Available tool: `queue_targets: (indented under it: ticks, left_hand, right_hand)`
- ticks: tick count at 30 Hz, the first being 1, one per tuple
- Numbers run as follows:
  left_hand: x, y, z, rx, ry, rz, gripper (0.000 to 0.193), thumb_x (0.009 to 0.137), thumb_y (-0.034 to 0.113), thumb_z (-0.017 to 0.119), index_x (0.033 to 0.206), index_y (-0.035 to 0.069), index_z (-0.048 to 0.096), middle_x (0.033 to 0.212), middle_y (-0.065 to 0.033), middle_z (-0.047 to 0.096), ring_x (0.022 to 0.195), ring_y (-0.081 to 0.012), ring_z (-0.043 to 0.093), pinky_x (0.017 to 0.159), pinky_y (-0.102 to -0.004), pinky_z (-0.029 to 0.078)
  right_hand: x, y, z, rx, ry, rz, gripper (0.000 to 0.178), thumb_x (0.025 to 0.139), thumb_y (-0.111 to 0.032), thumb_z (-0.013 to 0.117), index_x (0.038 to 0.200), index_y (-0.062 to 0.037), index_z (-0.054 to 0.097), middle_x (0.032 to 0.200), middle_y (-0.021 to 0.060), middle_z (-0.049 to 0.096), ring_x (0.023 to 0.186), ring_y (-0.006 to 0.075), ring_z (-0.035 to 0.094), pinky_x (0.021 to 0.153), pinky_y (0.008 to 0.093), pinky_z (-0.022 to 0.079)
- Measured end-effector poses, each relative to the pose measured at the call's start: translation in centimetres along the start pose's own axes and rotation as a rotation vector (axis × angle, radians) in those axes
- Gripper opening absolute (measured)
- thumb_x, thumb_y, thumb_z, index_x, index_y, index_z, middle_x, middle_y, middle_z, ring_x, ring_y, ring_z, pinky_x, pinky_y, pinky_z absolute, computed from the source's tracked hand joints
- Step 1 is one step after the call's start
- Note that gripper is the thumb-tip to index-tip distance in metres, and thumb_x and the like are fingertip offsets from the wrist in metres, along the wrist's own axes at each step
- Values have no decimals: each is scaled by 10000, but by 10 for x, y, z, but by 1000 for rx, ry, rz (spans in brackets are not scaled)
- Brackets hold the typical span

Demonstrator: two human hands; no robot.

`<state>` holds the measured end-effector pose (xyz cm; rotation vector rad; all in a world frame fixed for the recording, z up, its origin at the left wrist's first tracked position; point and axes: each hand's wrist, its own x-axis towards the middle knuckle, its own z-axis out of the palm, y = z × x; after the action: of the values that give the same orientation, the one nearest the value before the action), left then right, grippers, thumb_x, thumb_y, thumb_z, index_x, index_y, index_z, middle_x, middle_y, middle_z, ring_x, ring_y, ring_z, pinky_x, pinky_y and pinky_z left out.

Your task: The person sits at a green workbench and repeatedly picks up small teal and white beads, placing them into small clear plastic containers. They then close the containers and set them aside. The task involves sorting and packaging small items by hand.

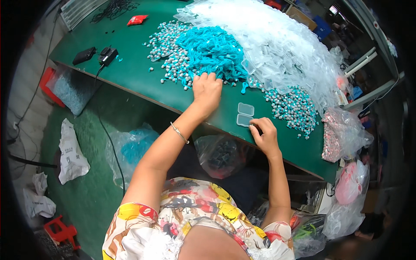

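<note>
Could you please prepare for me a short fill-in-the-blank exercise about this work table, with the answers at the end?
1. The left hand is at the blue cords; the bracelet is on the person's ____ side.
2. The right hand is at a small clear box, which lies ____, not closed.
3. The heap of clear boxes is to the ____ of the cords.
4. The table is ____ in colour.

Answers: left; open; right; green.

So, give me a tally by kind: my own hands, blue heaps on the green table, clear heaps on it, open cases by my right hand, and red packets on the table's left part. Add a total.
Left hand and right hand: 2
Blue heap: 1
Clear heap: 1
Open case: 1
Red packet: 1
Total: 6
</note>
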<state>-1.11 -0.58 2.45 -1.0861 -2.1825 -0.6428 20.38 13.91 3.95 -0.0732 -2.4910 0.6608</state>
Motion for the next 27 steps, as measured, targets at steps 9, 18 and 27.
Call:
queue_targets:
  ticks: [9,18,27]
  left_hand:
    - [-5,15,-11,-312,-50,-60,54,798,128,681,820,82,663,807,-97,638,764,-291,623,668,-433,458]
    - [-31,38,-9,-484,-210,-148,90,831,76,638,919,58,637,844,-136,635,759,-363,641,656,-469,513]
    - [-34,31,-14,-495,-216,-144,98,828,51,613,924,58,629,878,-143,617,796,-379,628,676,-480,508]
  right_hand:
    - [21,48,-16,-113,219,162,66,845,-27,657,909,-34,672,802,113,634,695,282,612,638,380,485]
    - [54,76,12,-714,110,165,175,796,-170,737,948,-121,666,910,57,640,879,269,622,769,453,424]
    - [51,79,22,-657,171,180,139,801,-103,711,935,-111,673,876,56,648,893,266,627,784,456,413]
